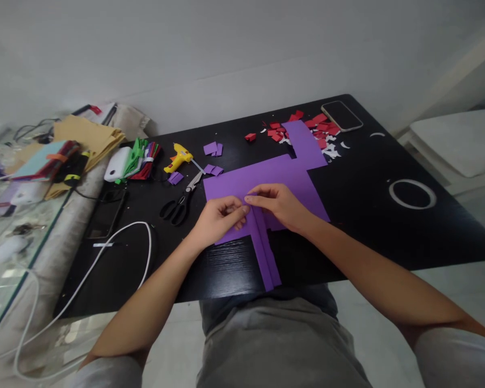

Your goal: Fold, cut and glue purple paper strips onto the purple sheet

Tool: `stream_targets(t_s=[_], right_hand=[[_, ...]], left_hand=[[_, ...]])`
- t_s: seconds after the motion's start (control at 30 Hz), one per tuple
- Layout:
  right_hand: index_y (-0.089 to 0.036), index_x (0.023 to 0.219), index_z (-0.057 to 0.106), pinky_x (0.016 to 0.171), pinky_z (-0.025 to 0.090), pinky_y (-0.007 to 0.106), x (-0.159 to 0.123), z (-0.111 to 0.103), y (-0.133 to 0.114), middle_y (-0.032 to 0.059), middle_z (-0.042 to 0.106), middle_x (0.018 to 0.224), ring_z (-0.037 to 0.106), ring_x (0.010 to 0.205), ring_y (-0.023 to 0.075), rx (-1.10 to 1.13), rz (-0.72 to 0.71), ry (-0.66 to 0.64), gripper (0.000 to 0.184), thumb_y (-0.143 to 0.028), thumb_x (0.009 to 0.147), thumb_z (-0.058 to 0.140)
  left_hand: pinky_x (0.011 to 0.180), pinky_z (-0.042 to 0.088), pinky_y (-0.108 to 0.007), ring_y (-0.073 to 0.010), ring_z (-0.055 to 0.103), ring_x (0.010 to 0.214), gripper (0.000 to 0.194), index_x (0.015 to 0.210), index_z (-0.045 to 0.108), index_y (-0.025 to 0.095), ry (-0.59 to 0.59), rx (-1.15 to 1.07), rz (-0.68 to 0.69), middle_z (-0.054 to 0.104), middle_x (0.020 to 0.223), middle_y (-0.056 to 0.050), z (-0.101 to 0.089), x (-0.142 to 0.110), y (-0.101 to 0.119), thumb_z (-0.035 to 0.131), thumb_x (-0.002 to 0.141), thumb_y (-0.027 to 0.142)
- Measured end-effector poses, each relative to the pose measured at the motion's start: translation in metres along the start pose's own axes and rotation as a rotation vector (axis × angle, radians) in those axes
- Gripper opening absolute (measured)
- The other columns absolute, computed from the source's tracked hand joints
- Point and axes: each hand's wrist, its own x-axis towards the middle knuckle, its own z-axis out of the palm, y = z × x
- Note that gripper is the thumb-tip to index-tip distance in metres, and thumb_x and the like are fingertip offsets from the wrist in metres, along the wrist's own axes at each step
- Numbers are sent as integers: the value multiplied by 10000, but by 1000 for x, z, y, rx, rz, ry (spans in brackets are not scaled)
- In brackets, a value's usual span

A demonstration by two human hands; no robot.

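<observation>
Both hands meet at the upper end of a folded purple paper strip (262, 248), which has a lengthwise crease and points down toward the table's near edge. My left hand (222, 220) pinches the strip's end from the left, fingers curled. From the other side, my right hand (278, 203) grips the same end between thumb and fingers. Under the hands lies a large purple paper sheet (234, 186). Another purple paper piece (303, 143) overlaps its far right part. Black-handled scissors (181, 202) rest left of the sheet, half open.
A yellow glue gun (180, 157), small folded purple pieces (213, 149) and red and white paper scraps (321, 129) lie toward the back. A phone (342, 116) is at the far right corner, a white ring (412, 194) at right. A white cable (105, 253) loops at left.
</observation>
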Motion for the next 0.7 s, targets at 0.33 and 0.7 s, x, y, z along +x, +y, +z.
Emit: stream_targets(t_s=[0.33,0.7], right_hand=[[-200,798,768,797,483,339,0,1,0,2,715,794,608,765,158,-70,-37,39,235,-421,745,831],[-218,782,783,826,485,338,1,1,0,0,744,800,629,787,166,-55,-9,5,165,-377,745,809]], left_hand=[[613,547,-227,-109,647,562,404,770,668,159,-22,41,34,712,670,-16,1,0,0,739,901,535],[646,555,-225,-119,683,633,261,929,746,163,130,91,187,743,730,-21,-11,3,-2,797,885,415]])
